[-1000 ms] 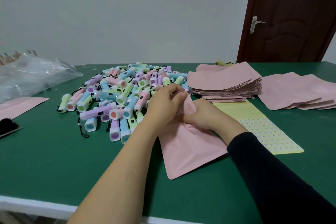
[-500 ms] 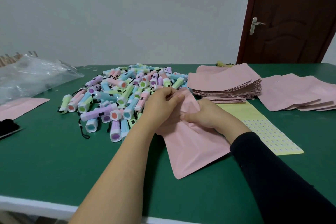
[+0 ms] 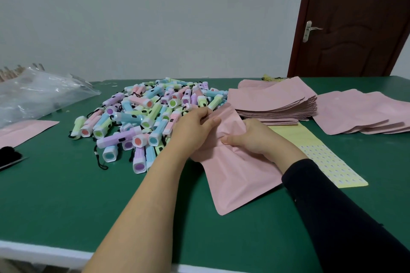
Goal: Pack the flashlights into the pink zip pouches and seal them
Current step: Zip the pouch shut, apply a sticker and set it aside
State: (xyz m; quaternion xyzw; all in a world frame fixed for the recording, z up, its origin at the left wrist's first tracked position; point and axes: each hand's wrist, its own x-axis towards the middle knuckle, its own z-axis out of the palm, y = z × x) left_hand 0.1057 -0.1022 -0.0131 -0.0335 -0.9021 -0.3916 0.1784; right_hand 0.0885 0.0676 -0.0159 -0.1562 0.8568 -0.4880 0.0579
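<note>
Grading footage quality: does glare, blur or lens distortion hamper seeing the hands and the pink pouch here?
Head view: light is soft and even, shadows faint; the left hand, right hand and pouch look sharp enough; glare sits only on the clear plastic bag; the wide lens makes the door lean.

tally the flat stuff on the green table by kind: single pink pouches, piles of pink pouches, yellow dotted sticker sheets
single pink pouches: 2
piles of pink pouches: 2
yellow dotted sticker sheets: 1
total: 5
</note>
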